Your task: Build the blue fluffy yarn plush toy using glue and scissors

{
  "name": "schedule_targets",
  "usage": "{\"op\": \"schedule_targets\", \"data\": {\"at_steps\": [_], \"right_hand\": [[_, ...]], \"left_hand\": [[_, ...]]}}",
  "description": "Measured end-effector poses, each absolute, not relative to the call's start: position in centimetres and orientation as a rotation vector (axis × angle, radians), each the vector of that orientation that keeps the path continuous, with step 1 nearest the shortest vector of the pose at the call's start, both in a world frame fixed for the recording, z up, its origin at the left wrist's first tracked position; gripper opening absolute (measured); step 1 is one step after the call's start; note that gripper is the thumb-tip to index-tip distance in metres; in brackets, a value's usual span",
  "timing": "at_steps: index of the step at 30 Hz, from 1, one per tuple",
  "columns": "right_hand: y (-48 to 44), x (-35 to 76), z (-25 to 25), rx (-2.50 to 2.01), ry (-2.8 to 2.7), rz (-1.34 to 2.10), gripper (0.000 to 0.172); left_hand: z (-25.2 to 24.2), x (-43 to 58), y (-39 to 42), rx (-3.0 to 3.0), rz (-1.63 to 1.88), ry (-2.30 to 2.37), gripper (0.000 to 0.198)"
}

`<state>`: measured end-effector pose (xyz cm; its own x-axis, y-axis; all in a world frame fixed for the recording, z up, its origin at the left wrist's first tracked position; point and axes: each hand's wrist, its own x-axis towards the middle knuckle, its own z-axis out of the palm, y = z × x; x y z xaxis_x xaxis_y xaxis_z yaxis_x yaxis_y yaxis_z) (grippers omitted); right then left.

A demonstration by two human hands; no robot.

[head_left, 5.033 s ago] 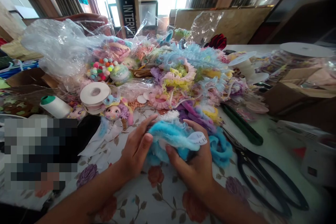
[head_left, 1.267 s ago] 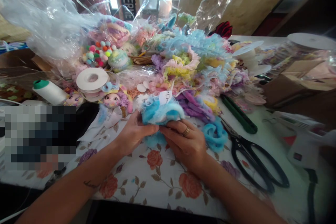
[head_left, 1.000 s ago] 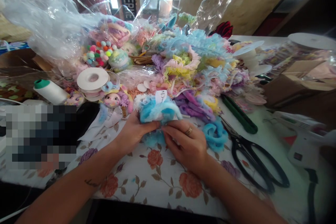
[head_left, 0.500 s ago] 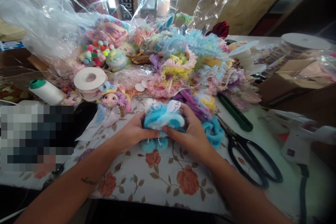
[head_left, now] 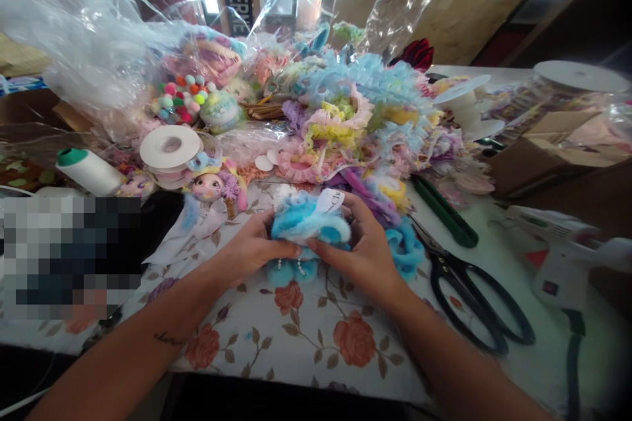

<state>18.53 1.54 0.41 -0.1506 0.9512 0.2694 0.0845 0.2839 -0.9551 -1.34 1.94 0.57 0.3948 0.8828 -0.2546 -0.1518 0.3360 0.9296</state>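
Observation:
Between my two hands is a fluffy blue plush piece [head_left: 309,223] with a white tag [head_left: 330,200], a white frilly edge and two short strings of white beads. My left hand [head_left: 259,240] grips its left side, thumb across the front. My right hand [head_left: 358,240] holds the right side, its thumb pressed on the front near the other thumb. The fingers behind the plush piece are mostly hidden. Just right of my right hand lies a loop of blue fuzzy material [head_left: 405,250] on the flowered cloth [head_left: 276,342].
Black-handled scissors [head_left: 474,296], a green cutter [head_left: 447,214] and a white glue gun [head_left: 557,256] lie at the right. Behind are heaped frilly ruffles [head_left: 365,85], a ribbon spool [head_left: 170,148], a thread cone [head_left: 89,171] and a doll head [head_left: 208,185]. A cardboard box [head_left: 548,151] stands far right.
The view has shifted very slightly. Both hands keep the same hold on the blue plush piece, and nothing else has visibly moved.

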Motion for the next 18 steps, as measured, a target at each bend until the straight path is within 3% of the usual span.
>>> {"op": "schedule_targets", "data": {"at_steps": [18], "right_hand": [[1.64,18.29,0.75,-0.953,-1.406,1.104,0.056]], "left_hand": [[-0.14,-1.39,2.12,1.02,0.916,0.819,0.054]]}}
